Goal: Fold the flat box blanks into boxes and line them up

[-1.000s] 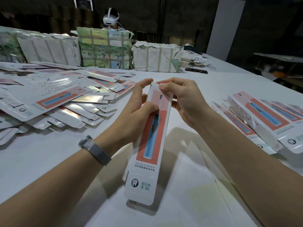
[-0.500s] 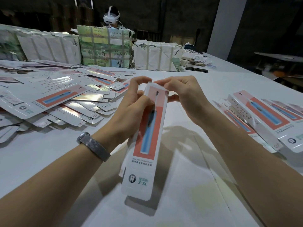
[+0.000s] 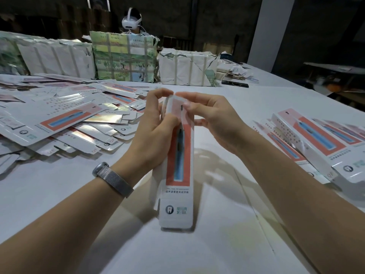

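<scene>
- Between my two hands, over the middle of the white tabletop [image 3: 217, 244], the long box [image 3: 178, 155] stands on its near end and leans away from me.
- My left hand [image 3: 152, 133] has its grip curled round the box's left edge near the top — thumb and forefinger pinching at the top corner.
- My right hand [image 3: 213, 117] pinches the top flap from the other side, its fingertips [image 3: 185, 104] pressed on the pink face.
- Compared with half a second ago, the box has turned: I now see its narrow left wall beside the printed face, and its top sits deeper inside both grips.
- Left of me, the flat blanks [image 3: 65, 123] lie fanned in a loose heap — well apart from the box.
- Right of me, the finished boxes [image 3: 316, 143] lie side by side, touching one another.
- A metal-mesh wristband [image 3: 112, 178] sits on my left wrist.
</scene>
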`<state>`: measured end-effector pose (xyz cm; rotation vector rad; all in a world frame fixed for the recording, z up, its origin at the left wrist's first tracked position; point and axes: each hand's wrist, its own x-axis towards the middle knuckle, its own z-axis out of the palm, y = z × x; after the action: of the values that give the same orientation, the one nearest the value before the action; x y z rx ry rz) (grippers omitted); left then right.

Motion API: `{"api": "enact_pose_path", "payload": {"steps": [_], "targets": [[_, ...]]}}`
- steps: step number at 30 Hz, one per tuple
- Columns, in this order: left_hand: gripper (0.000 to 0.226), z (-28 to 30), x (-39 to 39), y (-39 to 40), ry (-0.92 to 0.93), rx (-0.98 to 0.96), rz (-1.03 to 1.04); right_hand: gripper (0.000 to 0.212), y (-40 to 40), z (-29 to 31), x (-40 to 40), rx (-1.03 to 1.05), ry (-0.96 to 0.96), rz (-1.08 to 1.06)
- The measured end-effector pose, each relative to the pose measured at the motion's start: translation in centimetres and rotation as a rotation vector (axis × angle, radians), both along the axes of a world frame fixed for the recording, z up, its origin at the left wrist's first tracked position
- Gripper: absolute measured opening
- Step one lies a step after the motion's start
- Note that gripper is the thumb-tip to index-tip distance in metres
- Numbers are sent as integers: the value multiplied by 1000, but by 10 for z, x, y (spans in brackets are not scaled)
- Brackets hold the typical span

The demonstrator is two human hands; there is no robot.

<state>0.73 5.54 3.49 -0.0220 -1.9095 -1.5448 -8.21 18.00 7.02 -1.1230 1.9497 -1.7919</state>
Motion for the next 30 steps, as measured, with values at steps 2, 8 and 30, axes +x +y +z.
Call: {"api": "enact_pose_path", "payload": {"steps": [2,8,30], "targets": [[37,-1,-3,0,25,45,11,39,-4,-2,5,51,249,-189],[24,-2,-4,-6,-17,222,-84,55,-3,4,11,263,454,-183],[25,-2,-7,-47,-328,-414,379,45,55,-9,-72,1092,661,-709]]}}
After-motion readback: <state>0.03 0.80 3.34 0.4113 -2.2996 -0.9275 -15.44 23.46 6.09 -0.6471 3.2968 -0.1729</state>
